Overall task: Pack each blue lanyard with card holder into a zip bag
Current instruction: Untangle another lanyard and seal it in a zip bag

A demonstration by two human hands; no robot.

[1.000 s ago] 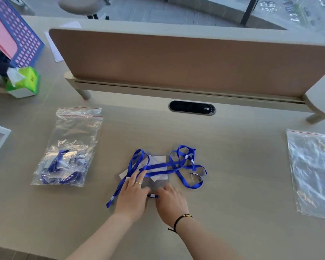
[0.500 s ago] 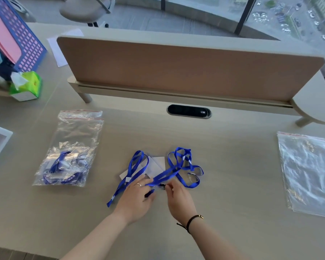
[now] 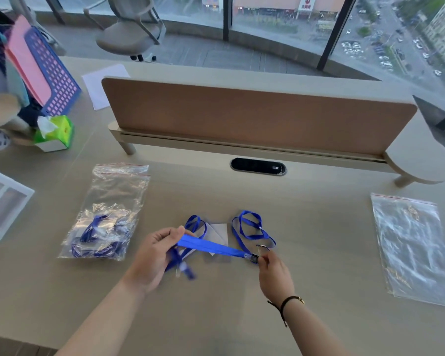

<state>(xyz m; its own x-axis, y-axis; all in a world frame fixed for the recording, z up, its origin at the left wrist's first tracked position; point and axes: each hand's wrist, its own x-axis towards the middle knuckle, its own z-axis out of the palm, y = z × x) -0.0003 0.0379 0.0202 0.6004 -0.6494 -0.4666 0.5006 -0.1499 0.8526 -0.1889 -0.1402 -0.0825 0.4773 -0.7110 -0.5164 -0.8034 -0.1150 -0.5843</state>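
A blue lanyard [image 3: 211, 246] is stretched taut just above the desk between my two hands. My left hand [image 3: 152, 255] pinches its folded strap end, with a blurred loop hanging below. My right hand [image 3: 274, 272] pinches the clip end. Beneath lie clear card holders [image 3: 217, 232] and a second blue lanyard [image 3: 251, 227] looped on the desk. A filled zip bag [image 3: 106, 214] with blue lanyards lies to the left. An empty zip bag [image 3: 414, 245] lies flat at the right.
A brown divider panel [image 3: 254, 116] runs across the back, with a black cable grommet [image 3: 258, 166] in front. A green tissue box [image 3: 55, 133] and blue file rack [image 3: 49, 70] stand at back left. A white tray [image 3: 3, 201] sits at the left edge.
My hands have lifted one lanyard off the pile and moved apart, pulling it straight. The view has tilted up, showing more of the window.
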